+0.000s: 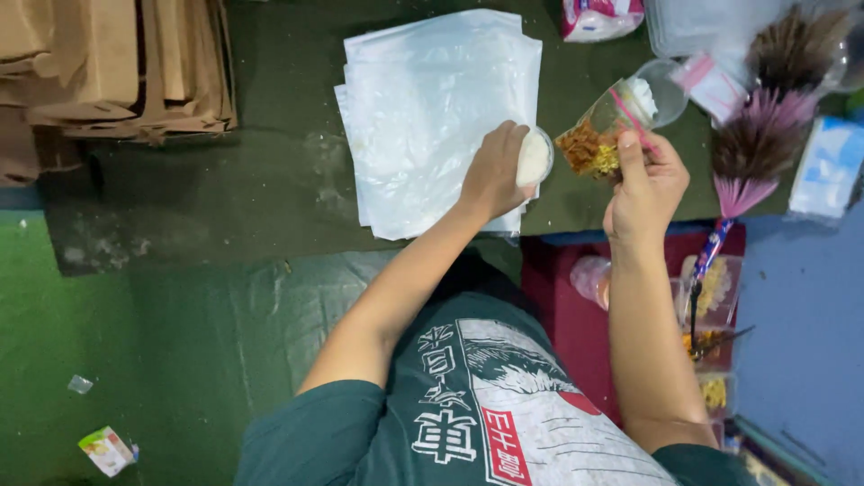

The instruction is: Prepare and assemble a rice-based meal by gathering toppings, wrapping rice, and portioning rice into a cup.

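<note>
the left hand [493,171] cups a small round white lid [534,158], fingers curled over it above the stack of clear plastic sheets [432,108]. the right hand [643,184] pinches a tilted clear cup [621,121] of dried filling. best to level the cup, then press the lid on squarely.

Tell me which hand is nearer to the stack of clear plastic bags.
Left. The left hand rests over the lower right edge of the stack of clear plastic bags, holding a small white lid. The right hand is off to the stack's right, holding a clear cup.
</note>
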